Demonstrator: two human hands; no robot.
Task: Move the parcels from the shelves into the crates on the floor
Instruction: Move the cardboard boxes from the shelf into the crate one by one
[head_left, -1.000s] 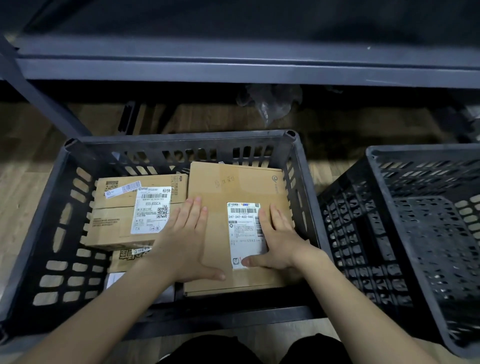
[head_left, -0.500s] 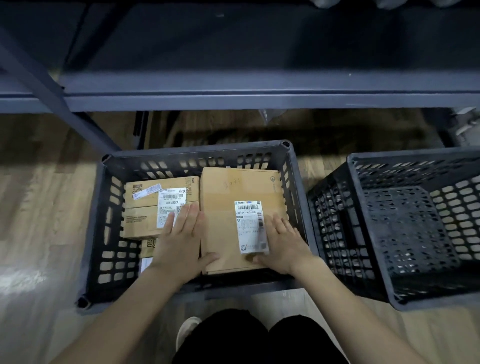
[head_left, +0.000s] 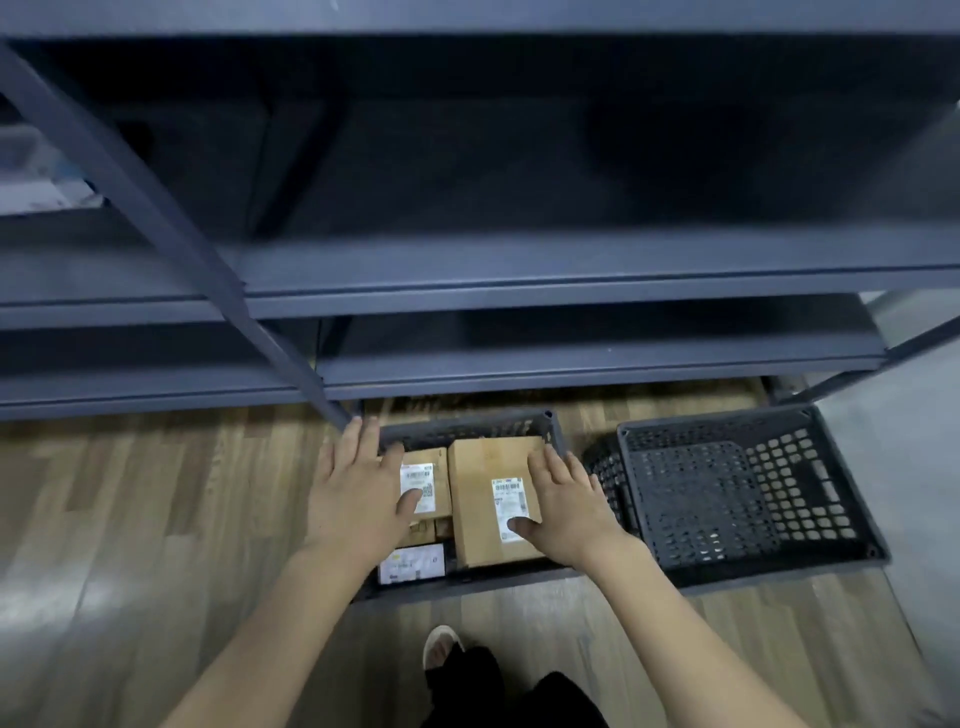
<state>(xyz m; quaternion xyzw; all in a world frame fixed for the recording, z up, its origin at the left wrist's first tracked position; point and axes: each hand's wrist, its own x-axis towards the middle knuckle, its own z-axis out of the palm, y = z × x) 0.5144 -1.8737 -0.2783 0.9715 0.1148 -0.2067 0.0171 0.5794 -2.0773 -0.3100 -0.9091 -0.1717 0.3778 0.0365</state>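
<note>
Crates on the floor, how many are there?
2. The left crate sits under the hands with parcels inside; the right crate sits beside it, with nothing visible inside.

Your left hand (head_left: 358, 493) hides the left crate's (head_left: 467, 428) nine o'clock wall and part of a small parcel (head_left: 434, 480). Label print is too small to read. At nine o'clock, blurred shelf items (head_left: 36, 176) run off-frame.
</note>
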